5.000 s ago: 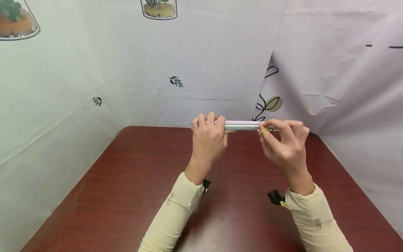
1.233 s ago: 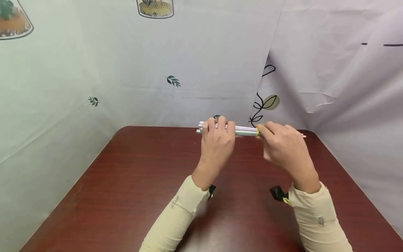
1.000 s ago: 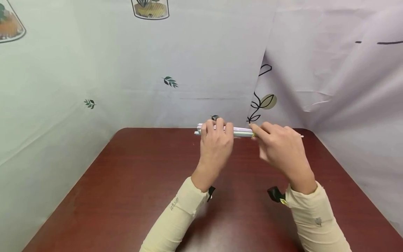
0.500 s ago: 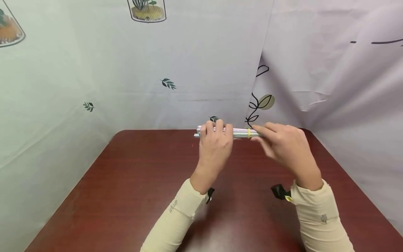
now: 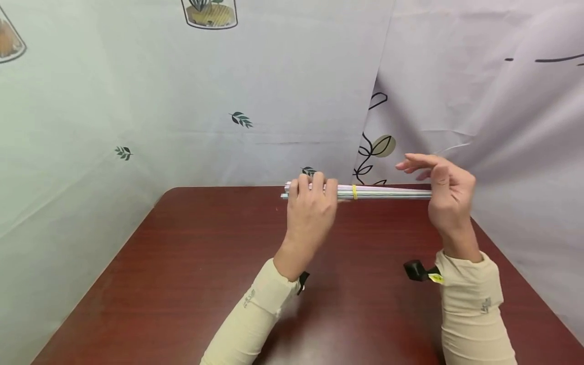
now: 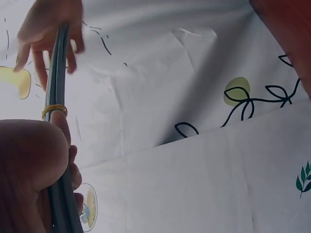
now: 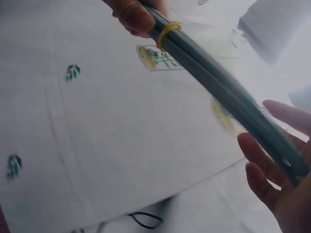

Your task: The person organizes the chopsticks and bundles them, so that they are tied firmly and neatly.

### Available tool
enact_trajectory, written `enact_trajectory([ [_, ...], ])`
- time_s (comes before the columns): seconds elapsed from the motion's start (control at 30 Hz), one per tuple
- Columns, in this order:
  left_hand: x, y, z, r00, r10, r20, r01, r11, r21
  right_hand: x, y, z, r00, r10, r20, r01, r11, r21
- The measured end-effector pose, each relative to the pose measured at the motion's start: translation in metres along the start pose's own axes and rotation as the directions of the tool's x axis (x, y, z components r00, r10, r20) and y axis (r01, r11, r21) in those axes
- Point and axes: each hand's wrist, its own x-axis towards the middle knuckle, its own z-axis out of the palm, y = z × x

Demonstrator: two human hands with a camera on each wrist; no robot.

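Note:
A bundle of long, thin pastel sticks (image 5: pixel 388 193), straw-like, is held level above the far part of the table. My left hand (image 5: pixel 312 213) grips it near its left end, fingers curled over the top. Just right of that hand a yellow rubber band (image 5: pixel 354 191) circles the bundle; in the left wrist view the band (image 6: pixel 54 109) sits beside the thumb tip. My right hand (image 5: pixel 449 200) is at the bundle's right end with its fingers extended and spread. In the right wrist view these fingers (image 7: pixel 262 162) stand loosely around the end, which is near the palm.
The dark red wooden table (image 5: pixel 205 263) lies beneath both hands. White printed cloth (image 5: pixel 274 91) hangs behind and at both sides. A small black device (image 5: pixel 415 270) sticks out from the right cuff.
The right hand has let go of the rubber band, opened its fingers and moved right to the bundle's end. The band now rests on the bundle, nearer the left hand, which keeps its grip.

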Motion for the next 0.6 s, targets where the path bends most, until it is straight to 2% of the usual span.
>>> enact_trajectory([
  [0.1, -0.0015, -0.0004, 0.0005, 1.000, 0.014, -0.023, -0.014, 1.000, 0.002, -0.0018, 0.0053, 0.0017, 0.993, 0.104, -0.048, -0.090, 0.967, 0.239],
  [0.17, -0.0023, 0.0012, 0.0008, 0.999, 0.023, -0.042, -0.023, 1.000, 0.002, -0.0022, 0.0061, 0.0018, 0.990, 0.133, -0.043, -0.113, 0.942, 0.316],
  [0.23, -0.0032, 0.0033, 0.0012, 0.998, 0.029, -0.055, -0.029, 1.000, 0.004, -0.0020, 0.0058, 0.0002, 0.989, 0.145, -0.011, -0.132, 0.928, 0.349],
  [0.3, -0.0038, 0.0054, 0.0023, 0.998, 0.029, -0.063, -0.029, 1.000, 0.006, -0.0015, 0.0053, -0.0021, 0.988, 0.146, 0.057, -0.157, 0.932, 0.326],
  [0.43, -0.0043, 0.0075, 0.0036, 0.998, 0.020, -0.062, -0.019, 1.000, 0.015, -0.0011, 0.0073, -0.0053, 0.968, 0.149, 0.200, -0.185, 0.967, 0.177],
  [0.5, -0.0039, 0.0071, 0.0035, 0.998, 0.017, -0.062, -0.016, 1.000, 0.021, -0.0014, 0.0088, -0.0058, 0.962, 0.148, 0.230, -0.180, 0.976, 0.124],
  [0.6, -0.0023, 0.0025, 0.0022, 0.998, 0.017, -0.057, -0.017, 1.000, 0.018, -0.0013, 0.0059, -0.0051, 0.954, 0.126, 0.271, -0.157, 0.983, 0.097],
])
